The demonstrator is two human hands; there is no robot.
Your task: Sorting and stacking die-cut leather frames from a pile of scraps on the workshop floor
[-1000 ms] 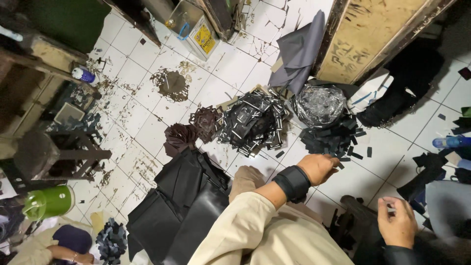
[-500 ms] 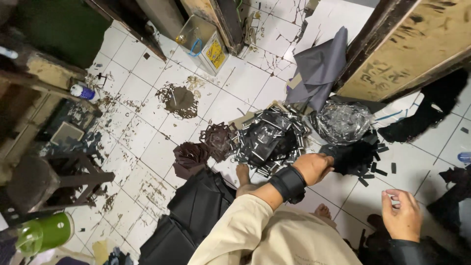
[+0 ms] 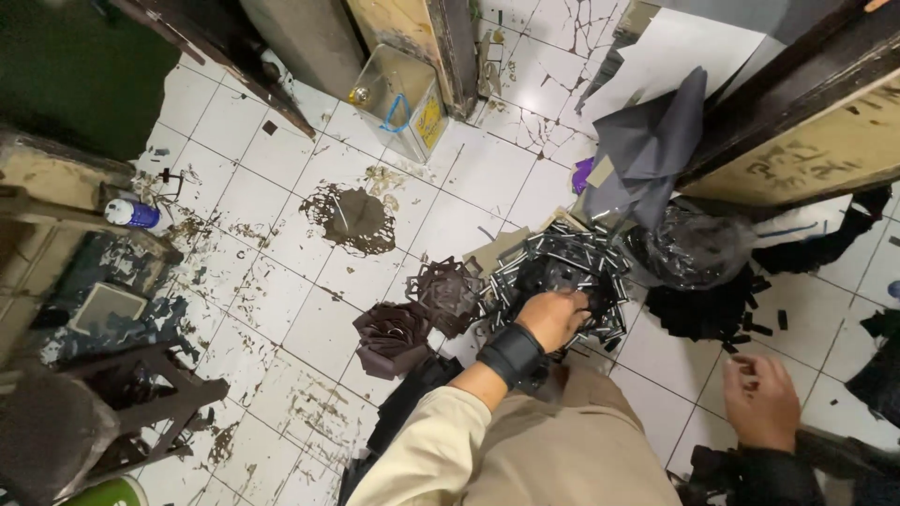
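Your left hand is closed into the pile of black strips at twelve o'clock on the floor, your right hand loosely curled, apparently empty; pulling carelessly could scatter the strips.

My left arm runs up from the bottom centre of the frame, sleeve in pale tan, with a black band around the wrist. My left hand sits just right of centre, back up, fingers curled down and forward so the tips are hidden; I think they are closed round something, though I cannot tell from here. My right hand is at the lower right, lower in the frame than the left, back towards me, coming out of a dark sleeve. Its fingers are loosely bent and a little spread, the thumb tucked toward the palm. The two hands are well apart.
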